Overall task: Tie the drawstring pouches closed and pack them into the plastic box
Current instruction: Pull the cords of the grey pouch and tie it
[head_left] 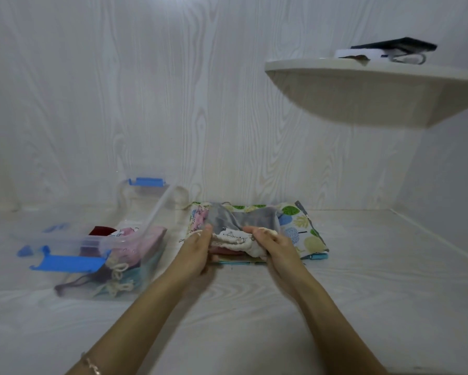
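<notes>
A stack of flat fabric pouches (pixel 295 226) lies on the pale surface against the wall; the top ones are grey, pink and leaf-printed. At the stack's front edge sits a cream pouch (pixel 234 239) with its mouth gathered. My left hand (pixel 197 250) grips its left end and my right hand (pixel 270 243) pinches its cord at the right end. To the left stands the clear plastic box (pixel 97 243) with blue clips. It holds several tied pouches, pink, dark red and teal, with cords showing.
The box lid (pixel 149 201) with a blue clip leans against the wall behind the box. A curved white shelf (pixel 376 85) juts out at the upper right, carrying dark and white items. A side wall closes the space on the right.
</notes>
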The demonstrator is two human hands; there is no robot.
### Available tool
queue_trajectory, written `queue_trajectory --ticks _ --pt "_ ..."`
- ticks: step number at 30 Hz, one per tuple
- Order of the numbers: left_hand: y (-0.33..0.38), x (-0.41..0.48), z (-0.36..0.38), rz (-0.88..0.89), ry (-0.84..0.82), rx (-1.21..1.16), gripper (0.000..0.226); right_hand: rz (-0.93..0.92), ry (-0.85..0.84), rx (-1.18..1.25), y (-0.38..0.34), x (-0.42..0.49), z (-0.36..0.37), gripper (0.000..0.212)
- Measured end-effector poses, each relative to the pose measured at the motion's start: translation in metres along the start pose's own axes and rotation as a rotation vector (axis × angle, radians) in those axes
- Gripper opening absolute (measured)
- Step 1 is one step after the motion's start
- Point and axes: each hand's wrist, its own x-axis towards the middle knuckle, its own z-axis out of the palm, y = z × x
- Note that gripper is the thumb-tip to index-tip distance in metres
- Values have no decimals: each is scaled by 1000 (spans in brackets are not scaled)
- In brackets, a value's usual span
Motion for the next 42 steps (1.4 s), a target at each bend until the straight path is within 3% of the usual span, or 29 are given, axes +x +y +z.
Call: queue_trajectory --ticks 3,6,10,13,16,19,22,24,26,28,30,35,42 --pt "-7 4 2 182 190 -47 37 30 18 123 0 -1 0 31" --pt "-13 6 1 200 246 -180 38 71 -8 368 -4 2 0 34" --pt "-14 8 -3 174 159 -392 48 107 42 659 -10 3 -5 37" --pt "-9 7 -4 136 86 -652 49 51 169 739 -12 4 -11 23" --pt "-2 3 -7 132 55 -774 45 22 243 786 -14 4 -16 23" --pt "-3 1 -7 169 56 -571 41 33 273 495 -13 0 -12 24" --pt "6 -11 0 314 -106 -221 43 -44 214 -273 -13 -4 2 26" --pt "17 -18 4 465 -203 34 43 -122 11 -617 -21 -6 17 23" --pt "27 -15 9 540 -226 202 40 -87 -213 -759 -30 -7 32 14" --pt "33 -6 12 549 -209 314 40 -63 -291 -910 -33 -7 40 15" --pt "32 5 13 516 -197 418 42 -51 -317 -837 -33 -8 46 12" --pt "26 22 10 414 -136 485 52 131 -363 -184 -34 -15 38 19" --pt "17 17 18 345 43 438 68 95 -194 -181 -20 -23 41 39"
